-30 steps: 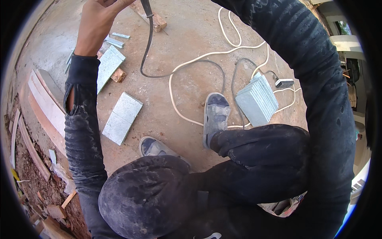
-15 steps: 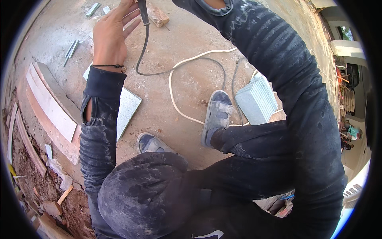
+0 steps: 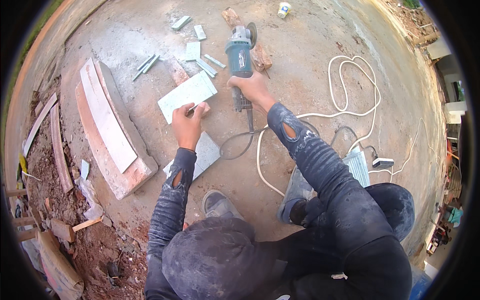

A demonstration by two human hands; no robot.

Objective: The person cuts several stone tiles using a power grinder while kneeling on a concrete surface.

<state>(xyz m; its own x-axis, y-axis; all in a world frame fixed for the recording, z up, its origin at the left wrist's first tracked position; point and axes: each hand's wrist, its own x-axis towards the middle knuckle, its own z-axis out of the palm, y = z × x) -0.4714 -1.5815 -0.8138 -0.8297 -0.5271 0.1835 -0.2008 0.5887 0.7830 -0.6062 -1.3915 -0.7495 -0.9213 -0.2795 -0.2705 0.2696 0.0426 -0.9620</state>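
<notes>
My right hand [image 3: 254, 90] is wrapped round the rear body of a teal angle grinder [image 3: 239, 61], whose head and round disc [image 3: 252, 34] point away from me. A black cord runs back from its handle. My left hand [image 3: 187, 128] is at the near edge of a pale rectangular tile [image 3: 187, 95], thumb and bent fingers slightly apart. No object shows between them; whether the fingertips touch the tile I cannot tell. That tile lies partly across a reddish wood strip [image 3: 176, 72]. Closer to my feet lies another pale tile [image 3: 204, 156], partly behind my left forearm.
Cut tile strips [image 3: 145, 66] and small pieces [image 3: 193, 51] lie beyond my left hand. A wood block [image 3: 261, 57] is beside the grinder. A long stone slab [image 3: 117, 132] stands left. White cable [image 3: 345, 111] loops right, near stacked tiles [image 3: 357, 167]. A cup [image 3: 284, 10] stands far off.
The view has shifted, bringing the grinder and my right hand into sight. My left hand, earlier stretched out beside the grinder's cord end, is now at the tile's edge with its fingers bent.
</notes>
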